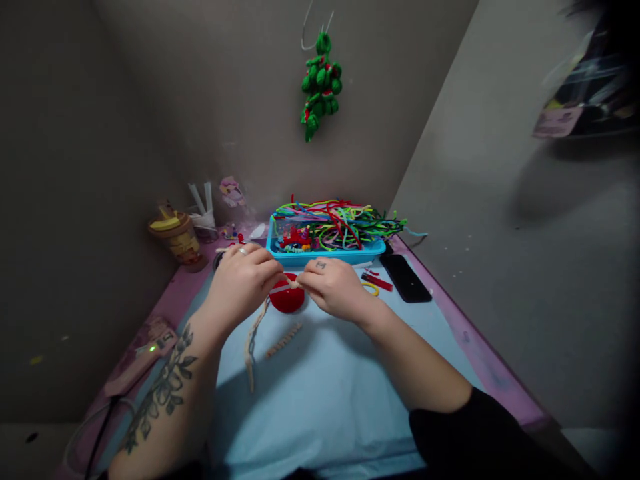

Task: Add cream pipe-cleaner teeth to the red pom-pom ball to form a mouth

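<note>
My left hand (243,279) and my right hand (333,287) meet above the light blue mat (325,393), both pinching a beige pipe cleaner (254,337) between fingertips. Its loose end hangs down from the left hand and trails onto the mat. A short twisted beige piece (284,340) lies on the mat beside it. A round red object (287,297) sits just under and behind the fingertips. My left forearm bears a floral tattoo.
A blue tray (300,256) full of several coloured pipe cleaners (340,223) stands behind the hands. A black phone (405,277) and a red tool (377,281) lie to the right, a yellow-lidded cup (176,238) at the left. A green ornament (320,83) hangs on the wall.
</note>
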`<state>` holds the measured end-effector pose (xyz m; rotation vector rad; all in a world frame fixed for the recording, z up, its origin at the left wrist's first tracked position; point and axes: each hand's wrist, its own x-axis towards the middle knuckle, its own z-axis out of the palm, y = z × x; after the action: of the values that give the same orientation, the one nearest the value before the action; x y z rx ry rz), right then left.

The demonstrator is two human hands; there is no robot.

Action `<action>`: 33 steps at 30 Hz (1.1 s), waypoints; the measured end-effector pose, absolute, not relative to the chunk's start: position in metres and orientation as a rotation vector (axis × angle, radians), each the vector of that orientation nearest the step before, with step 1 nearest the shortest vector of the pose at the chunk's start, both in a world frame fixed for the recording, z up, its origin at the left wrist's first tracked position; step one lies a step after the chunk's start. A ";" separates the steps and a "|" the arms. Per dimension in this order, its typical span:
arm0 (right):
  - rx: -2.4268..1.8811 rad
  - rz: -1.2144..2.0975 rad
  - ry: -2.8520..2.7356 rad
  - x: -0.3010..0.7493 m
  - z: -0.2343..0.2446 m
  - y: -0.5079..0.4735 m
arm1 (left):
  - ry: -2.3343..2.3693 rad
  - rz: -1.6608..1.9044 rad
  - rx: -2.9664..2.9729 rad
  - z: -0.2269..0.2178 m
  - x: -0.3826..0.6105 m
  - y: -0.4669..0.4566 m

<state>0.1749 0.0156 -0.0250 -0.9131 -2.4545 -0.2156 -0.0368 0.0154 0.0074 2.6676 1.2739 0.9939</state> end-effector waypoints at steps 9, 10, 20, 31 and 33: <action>-0.531 0.090 -2.276 0.185 -0.017 0.018 | 1.065 0.839 2.871 0.015 -0.046 0.014; -0.510 0.126 -2.256 0.185 -0.016 0.018 | 1.022 0.857 2.874 0.015 -0.047 0.014; -0.410 0.400 -2.098 0.186 -0.007 0.011 | 0.774 0.929 2.648 0.018 -0.045 0.010; -0.828 0.533 -1.742 0.173 -0.011 0.007 | 1.001 0.997 2.445 0.009 -0.032 0.010; -0.888 0.512 -1.705 0.171 -0.013 0.008 | 1.065 0.990 2.451 0.008 -0.028 0.008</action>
<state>0.1710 0.0083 -0.0129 -0.8879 -1.7048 0.5123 -0.0277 0.0078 0.0080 2.4507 1.0652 0.9896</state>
